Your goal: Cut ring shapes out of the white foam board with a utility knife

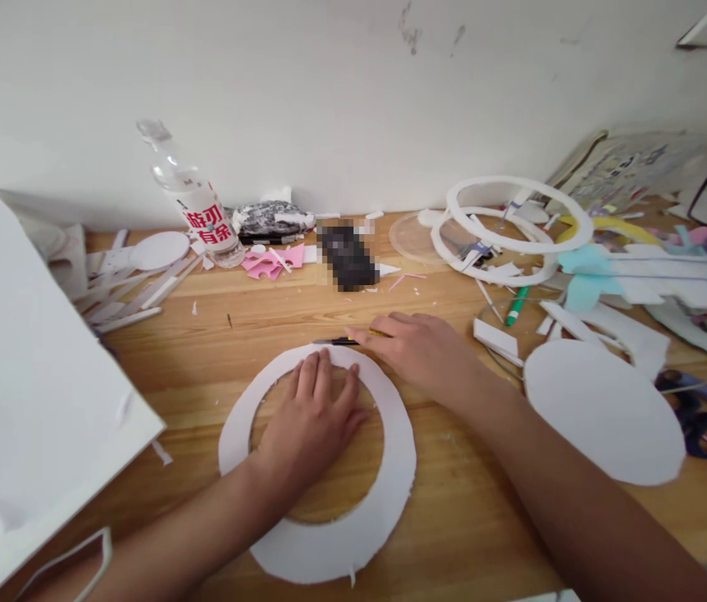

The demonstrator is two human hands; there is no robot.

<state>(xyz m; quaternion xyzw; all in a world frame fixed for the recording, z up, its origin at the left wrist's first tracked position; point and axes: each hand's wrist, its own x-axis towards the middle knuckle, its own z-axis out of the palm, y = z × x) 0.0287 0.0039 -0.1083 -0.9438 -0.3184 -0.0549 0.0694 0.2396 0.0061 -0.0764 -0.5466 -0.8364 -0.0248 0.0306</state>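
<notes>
A white foam ring [328,535] lies flat on the wooden table [466,518], bare wood open around its near edge. The left hand [312,422] presses inside it, fingers together on the far rim. Just beyond, the right hand [419,347] pinches a craft knife [338,341] at the ring's outer edge. A white disc [604,414] lies right. By the wall, 1 clear bottle [194,196] leans, contents unclear.

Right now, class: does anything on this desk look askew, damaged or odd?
Yes. The plastic bottle leans against the wall rather than standing upright. The white foam ring under the left hand has a ragged outer edge at its lower right. Offcuts litter the wooden desk.
</notes>
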